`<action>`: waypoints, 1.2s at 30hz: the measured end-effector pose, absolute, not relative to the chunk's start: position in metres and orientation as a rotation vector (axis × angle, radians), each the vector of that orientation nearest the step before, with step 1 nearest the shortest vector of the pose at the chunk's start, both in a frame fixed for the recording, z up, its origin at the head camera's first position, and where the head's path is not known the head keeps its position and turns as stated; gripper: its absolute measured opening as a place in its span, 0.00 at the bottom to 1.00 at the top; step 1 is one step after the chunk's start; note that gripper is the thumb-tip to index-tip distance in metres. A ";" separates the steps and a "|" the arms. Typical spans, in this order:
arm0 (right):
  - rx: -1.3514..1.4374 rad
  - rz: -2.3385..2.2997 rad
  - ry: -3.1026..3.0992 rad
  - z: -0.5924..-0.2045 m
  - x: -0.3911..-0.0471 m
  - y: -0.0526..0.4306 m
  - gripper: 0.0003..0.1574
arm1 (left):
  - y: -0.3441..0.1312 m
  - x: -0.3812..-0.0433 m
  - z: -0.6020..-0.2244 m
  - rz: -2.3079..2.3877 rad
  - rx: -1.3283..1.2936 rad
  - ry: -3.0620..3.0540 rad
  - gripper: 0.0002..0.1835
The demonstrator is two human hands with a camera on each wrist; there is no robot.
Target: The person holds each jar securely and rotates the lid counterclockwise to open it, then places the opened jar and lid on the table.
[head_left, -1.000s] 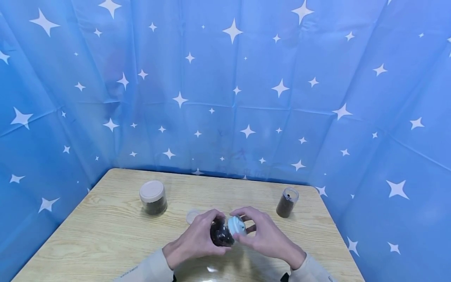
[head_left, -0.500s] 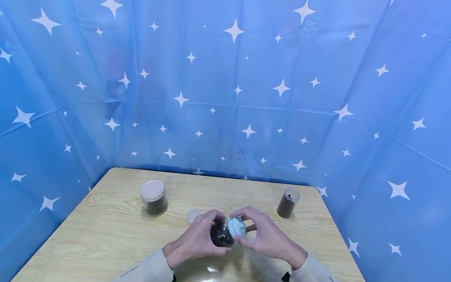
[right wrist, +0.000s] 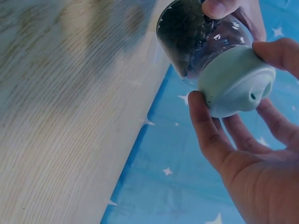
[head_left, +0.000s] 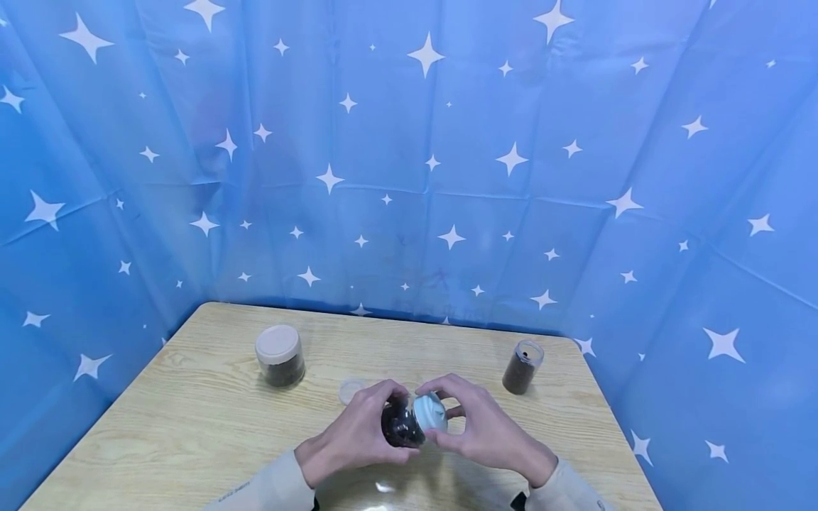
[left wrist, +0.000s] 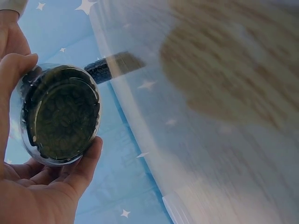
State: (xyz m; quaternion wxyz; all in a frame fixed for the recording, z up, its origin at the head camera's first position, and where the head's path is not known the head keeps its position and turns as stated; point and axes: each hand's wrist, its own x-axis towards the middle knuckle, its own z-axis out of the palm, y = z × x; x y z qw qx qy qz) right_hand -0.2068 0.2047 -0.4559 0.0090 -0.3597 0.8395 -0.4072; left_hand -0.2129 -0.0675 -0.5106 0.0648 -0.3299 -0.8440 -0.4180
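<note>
Over the near middle of the table, my left hand (head_left: 358, 434) grips the body of a clear jar (head_left: 401, 424) tilted on its side. Dark bean-like pieces fill much of it; its round base (left wrist: 63, 114) faces the left wrist view. My right hand (head_left: 482, 429) holds the pale blue-green lid (head_left: 429, 411) by its edge, thumb and fingers spread around it. In the right wrist view the moulded lid top (right wrist: 236, 84), with a small hole, sits on the jar's mouth. Part of the jar's body is hidden behind the left fingers.
A wide jar with a white lid (head_left: 277, 344) and dark contents stands at the back left. A slim uncapped glass jar (head_left: 520, 370) of dark grains stands at the right. A small translucent disc (head_left: 351, 389) lies just beyond my left hand. A starry blue curtain (head_left: 409, 156) surrounds the table.
</note>
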 end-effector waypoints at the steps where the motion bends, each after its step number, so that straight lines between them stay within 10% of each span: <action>1: -1.126 -1.270 2.625 -0.456 -0.207 0.205 0.35 | -0.067 -0.213 -0.511 -1.261 -0.996 -2.547 0.41; 36: -0.670 -1.258 2.668 -0.448 -0.204 0.195 0.29 | -0.070 -0.214 -0.512 -1.279 -0.975 -2.542 0.41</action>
